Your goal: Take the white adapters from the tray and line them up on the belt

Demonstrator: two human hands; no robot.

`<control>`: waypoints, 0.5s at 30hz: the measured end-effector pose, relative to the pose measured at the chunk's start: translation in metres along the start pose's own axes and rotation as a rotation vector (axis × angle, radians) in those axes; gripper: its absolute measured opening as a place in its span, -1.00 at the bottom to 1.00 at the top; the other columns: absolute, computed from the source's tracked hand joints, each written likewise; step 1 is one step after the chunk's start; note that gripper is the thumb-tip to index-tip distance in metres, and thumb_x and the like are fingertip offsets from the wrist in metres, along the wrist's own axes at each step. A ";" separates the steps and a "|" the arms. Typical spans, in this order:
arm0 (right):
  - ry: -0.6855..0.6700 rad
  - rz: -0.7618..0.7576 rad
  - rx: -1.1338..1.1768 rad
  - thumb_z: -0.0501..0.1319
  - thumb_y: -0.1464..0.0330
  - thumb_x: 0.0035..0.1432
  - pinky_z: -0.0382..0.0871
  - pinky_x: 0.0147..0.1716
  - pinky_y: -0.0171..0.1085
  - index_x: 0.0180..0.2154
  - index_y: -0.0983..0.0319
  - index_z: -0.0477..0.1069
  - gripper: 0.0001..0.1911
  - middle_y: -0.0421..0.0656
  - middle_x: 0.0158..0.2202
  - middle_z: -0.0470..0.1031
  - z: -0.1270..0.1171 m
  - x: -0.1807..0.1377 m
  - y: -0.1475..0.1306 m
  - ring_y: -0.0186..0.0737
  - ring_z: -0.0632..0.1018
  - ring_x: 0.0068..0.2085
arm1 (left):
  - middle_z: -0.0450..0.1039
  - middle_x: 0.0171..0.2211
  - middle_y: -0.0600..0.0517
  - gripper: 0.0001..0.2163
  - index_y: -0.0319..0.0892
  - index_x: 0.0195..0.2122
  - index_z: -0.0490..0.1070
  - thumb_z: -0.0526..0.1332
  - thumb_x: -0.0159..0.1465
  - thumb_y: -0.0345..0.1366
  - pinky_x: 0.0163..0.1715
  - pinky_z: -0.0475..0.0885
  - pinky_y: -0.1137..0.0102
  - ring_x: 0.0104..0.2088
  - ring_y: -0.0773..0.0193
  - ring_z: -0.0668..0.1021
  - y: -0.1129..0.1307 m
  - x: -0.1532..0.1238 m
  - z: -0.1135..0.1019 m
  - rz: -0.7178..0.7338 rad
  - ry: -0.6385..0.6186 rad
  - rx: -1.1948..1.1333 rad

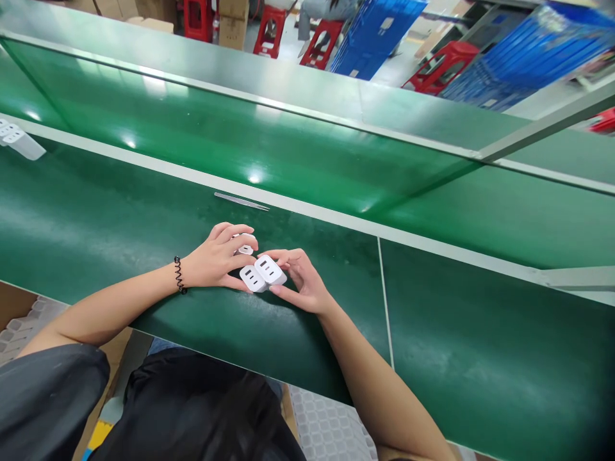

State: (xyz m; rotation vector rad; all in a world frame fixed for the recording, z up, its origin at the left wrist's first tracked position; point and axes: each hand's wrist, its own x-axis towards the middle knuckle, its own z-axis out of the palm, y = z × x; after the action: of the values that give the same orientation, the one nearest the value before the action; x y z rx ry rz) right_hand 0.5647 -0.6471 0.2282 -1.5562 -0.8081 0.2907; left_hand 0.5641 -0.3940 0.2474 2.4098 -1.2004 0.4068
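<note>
1. Chargers (262,274), two white ones side by side, sit at the middle of the green bench (120,218), slotted faces turned up and touching each other.
2. The right hand (302,283) is on them: thumb along the near edge, forefinger over the far edge, pinching the pair between them.
3. The left hand (216,261) comes in from the other side, fingers curled down over a third charger (246,248) just behind the pair. Only a bit of white shows under the fingers. Its thumb tip touches the left one of the pair.
4. A black coil band (179,275) rings the left wrist.
5. Tweezers (241,202) lie flat on the bench beyond the hands, near the pale rail and apart from the chargers.
6. Past the rail, the glossy green belt (288,147) runs across the view.
7. Far left, more white plugs (16,139) lie on the bench, well apart from the hands.
8. Below the near bench edge there's a white gridded tray (327,429).
9. In the background are red stools (273,29) and blue crates (375,32).
</note>
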 end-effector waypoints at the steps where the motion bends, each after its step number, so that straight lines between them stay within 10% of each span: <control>1: -0.038 0.029 0.009 0.33 0.23 0.19 0.50 -0.02 0.01 -0.15 0.10 0.17 -0.65 0.01 0.10 0.47 -0.002 0.000 0.000 -0.07 0.54 0.08 | 0.47 -0.04 -0.07 -0.59 -0.05 -0.16 0.51 0.23 0.25 0.19 0.17 0.12 0.08 0.16 -0.05 0.35 0.000 0.000 0.000 0.023 0.002 0.013; 15: -0.150 0.140 -0.269 0.42 0.19 0.05 0.50 -0.10 -0.16 0.03 0.13 0.39 -0.49 -0.11 -0.03 0.53 -0.013 0.004 0.002 -0.12 0.59 -0.10 | 0.39 0.08 -0.18 -0.43 -0.10 -0.04 0.34 0.28 0.15 0.25 0.25 0.15 -0.05 0.26 -0.14 0.29 -0.003 -0.002 0.010 -0.062 0.008 -0.104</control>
State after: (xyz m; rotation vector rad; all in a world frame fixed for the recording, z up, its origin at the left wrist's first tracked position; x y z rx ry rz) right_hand 0.5762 -0.6551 0.2293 -1.8649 -0.8840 0.4184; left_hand 0.5665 -0.3962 0.2369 2.3478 -1.1127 0.3266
